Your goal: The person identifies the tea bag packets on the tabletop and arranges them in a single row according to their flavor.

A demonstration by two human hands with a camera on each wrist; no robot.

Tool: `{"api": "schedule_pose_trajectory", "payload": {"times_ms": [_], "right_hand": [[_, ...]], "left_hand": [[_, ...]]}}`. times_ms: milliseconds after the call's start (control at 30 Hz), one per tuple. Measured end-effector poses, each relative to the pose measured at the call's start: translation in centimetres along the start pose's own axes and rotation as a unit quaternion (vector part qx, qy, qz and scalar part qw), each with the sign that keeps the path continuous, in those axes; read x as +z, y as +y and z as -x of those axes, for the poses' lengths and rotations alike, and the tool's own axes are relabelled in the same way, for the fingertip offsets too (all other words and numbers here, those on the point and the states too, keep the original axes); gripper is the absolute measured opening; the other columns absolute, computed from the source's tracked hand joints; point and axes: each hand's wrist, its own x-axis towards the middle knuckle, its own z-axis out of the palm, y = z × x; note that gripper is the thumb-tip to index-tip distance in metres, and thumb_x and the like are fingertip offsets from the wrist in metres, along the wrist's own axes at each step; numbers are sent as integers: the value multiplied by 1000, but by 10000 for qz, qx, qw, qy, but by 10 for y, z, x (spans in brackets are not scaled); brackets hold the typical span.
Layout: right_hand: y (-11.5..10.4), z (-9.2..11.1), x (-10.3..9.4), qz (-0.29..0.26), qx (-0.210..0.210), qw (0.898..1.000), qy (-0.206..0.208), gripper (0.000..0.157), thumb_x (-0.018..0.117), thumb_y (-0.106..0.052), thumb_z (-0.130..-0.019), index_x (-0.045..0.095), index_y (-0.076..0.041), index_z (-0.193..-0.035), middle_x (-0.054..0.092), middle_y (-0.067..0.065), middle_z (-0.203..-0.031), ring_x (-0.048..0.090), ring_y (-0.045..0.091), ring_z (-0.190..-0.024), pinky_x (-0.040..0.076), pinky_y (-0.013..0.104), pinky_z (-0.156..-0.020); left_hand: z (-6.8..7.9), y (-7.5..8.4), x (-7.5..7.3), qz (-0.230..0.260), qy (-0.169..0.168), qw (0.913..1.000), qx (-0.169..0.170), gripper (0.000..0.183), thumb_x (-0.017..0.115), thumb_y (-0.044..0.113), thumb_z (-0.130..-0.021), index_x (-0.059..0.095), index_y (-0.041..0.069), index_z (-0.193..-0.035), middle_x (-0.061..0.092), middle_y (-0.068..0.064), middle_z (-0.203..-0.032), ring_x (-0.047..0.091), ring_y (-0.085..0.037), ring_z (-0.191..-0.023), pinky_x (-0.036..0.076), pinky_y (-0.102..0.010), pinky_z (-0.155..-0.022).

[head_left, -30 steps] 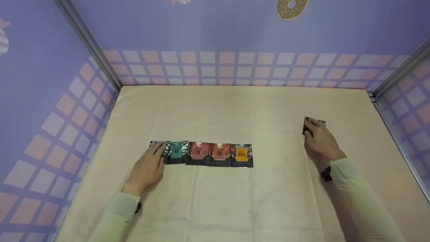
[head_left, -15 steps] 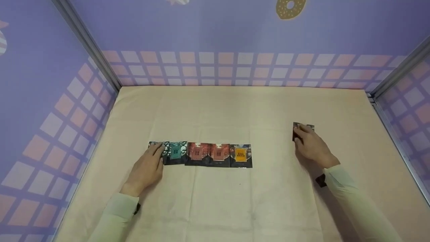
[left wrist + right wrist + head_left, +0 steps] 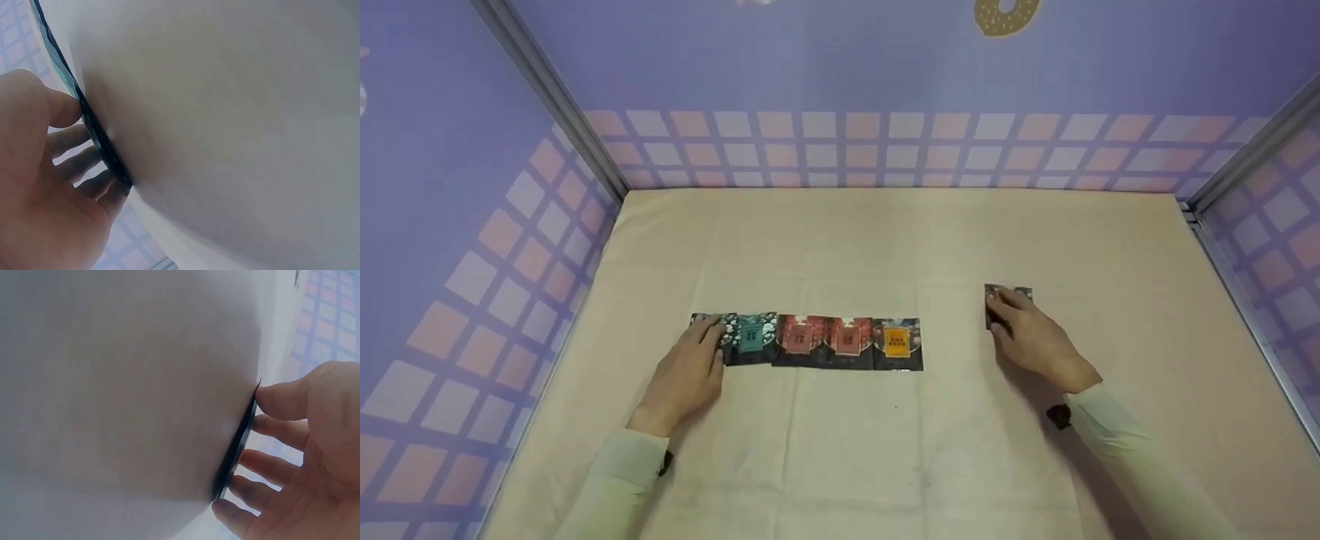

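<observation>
Flat square sachets form a row on the cloth, edges overlapping or touching. A teal one (image 3: 751, 337), two red ones (image 3: 849, 341) and one with an orange label (image 3: 897, 343) show their fronts. My left hand (image 3: 682, 379) rests its fingertips on the leftmost sachet (image 3: 729, 327), largely covering it; in the left wrist view, thumb and fingers touch the dark sachet edge (image 3: 104, 143). Apart to the right, my right hand (image 3: 1039, 341) presses its fingertips on a dark sachet (image 3: 994, 304), whose front is mostly hidden. That sachet (image 3: 236, 447) lies flat under thumb and fingers in the right wrist view.
A pale cloth (image 3: 847, 442) with fold creases covers the table. Purple panels with a pink-and-white check band (image 3: 862, 150) close off the back and both sides. Bare cloth lies between the row and the right sachet.
My right hand has slid its sachet left and nearer to me, towards the right end of the row. The left hand and the row have stayed put.
</observation>
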Motion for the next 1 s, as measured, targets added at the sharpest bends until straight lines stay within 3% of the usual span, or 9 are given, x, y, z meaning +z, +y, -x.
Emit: {"api": "schedule_pose_trajectory", "payload": {"times_ms": [700, 1000], "right_hand": [[-55, 23, 31, 336, -443, 9983, 189, 56, 67, -15, -105, 51, -1, -157, 44, 25, -164, 50, 48, -146, 47, 61, -117], [-75, 25, 39, 275, -479, 9985, 63, 55, 66, -15, -105, 52, -3, -157, 44, 24, -165, 43, 50, -151, 41, 64, -122]], "left_hand": [[-2, -1, 1, 6, 45, 10000, 38, 48, 51, 12, -108, 51, -8, -152, 42, -26, -165, 37, -47, -155, 33, -60, -128], [-2, -1, 0, -43, 84, 9999, 72, 48, 51, 11, -108, 50, -8, -152, 44, -26, -162, 38, -48, -154, 33, -61, -128]]}}
